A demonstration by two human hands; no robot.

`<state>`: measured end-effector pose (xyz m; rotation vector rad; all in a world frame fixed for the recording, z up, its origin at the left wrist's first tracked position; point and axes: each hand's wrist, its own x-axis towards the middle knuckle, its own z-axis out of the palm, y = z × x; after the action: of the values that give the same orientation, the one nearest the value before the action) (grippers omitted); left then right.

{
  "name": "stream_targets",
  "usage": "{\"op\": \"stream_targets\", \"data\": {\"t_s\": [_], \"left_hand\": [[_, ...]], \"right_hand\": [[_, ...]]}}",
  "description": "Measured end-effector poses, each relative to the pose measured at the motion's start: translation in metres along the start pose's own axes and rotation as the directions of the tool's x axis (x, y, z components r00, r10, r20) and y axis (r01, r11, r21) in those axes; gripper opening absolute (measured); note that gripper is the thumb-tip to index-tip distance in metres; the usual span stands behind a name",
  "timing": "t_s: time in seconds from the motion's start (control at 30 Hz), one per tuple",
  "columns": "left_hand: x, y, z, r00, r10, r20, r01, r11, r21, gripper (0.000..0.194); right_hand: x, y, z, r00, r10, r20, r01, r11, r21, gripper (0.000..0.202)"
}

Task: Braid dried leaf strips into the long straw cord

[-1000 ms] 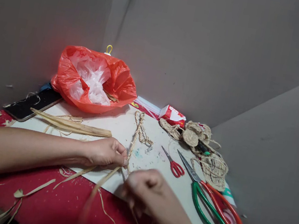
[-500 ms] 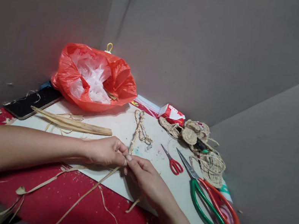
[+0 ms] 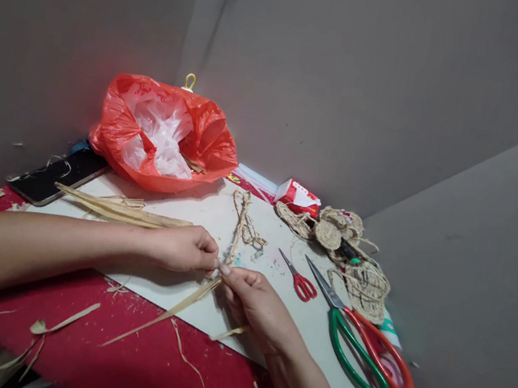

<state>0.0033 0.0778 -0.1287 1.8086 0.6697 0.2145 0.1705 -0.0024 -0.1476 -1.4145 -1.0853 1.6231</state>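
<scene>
- The pale tan, narrow braided cord of dried plant fibre point(image 3: 235, 243) lay on the large white flat board point(image 3: 311, 350), running away from the person, its near end at the fingertips of both hands.
- The left hand point(image 3: 193, 251) was drawn into a narrow pinch at that near end; exactly which strand sat between its fingertips was hidden.
- The right hand point(image 3: 253, 300) pinched the same end between thumb and forefinger, its other fingers curled under the palm.
- A flat, straw-coloured dry strip point(image 3: 186, 305) trailed from the join toward the red-covered table point(image 3: 133, 366), and a shorter pale strip point(image 3: 230, 333) stuck out beneath the right hand.
- The cord looked very light and pliable, firmer where braided; its rough surface probably gave good grip.
- The loose strips seemed papery, stiffer along their length, and liable to split under a sharp crease or hard tug.
- The surest hold was likely a close fingertip pinch where braid met loose strips, since the twist could have slackened there; the strips themselves were best taken near their base, flat between finger pads.
</scene>
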Motion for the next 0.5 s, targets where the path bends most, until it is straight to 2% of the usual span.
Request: {"op": "stream_targets", "data": {"t_s": [0.17, 0.27, 0.33, 0.4, 0.5], "left_hand": [[-0.015, 0.012, 0.014, 0.995, 0.062, -0.072, -0.038, 0.953, 0.299, 0.026], [-0.024, 0.016, 0.027, 0.985, 0.149, -0.09, -0.074, 0.826, 0.559, 0.028], [-0.03, 0.018, 0.034, 0.987, 0.151, -0.056, -0.069, 0.708, 0.703, 0.028], [-0.035, 0.021, 0.038, 0.991, 0.133, -0.001, -0.084, 0.632, 0.771, 0.027], [-0.043, 0.028, 0.04, 0.985, 0.143, 0.093, -0.163, 0.629, 0.76, 0.019]], "right_hand": [[-0.001, 0.005, 0.016, 0.997, 0.02, -0.068, -0.004, 0.971, 0.238, 0.041], [-0.003, 0.007, 0.024, 0.995, 0.018, -0.1, 0.011, 0.96, 0.28, 0.048], [-0.005, 0.007, 0.027, 0.995, 0.01, -0.101, 0.02, 0.955, 0.295, 0.05], [-0.006, 0.006, 0.027, 0.997, 0.015, -0.072, 0.007, 0.953, 0.304, 0.048], [-0.007, 0.004, 0.023, 0.999, 0.041, -0.016, -0.034, 0.951, 0.308, 0.037]]}}
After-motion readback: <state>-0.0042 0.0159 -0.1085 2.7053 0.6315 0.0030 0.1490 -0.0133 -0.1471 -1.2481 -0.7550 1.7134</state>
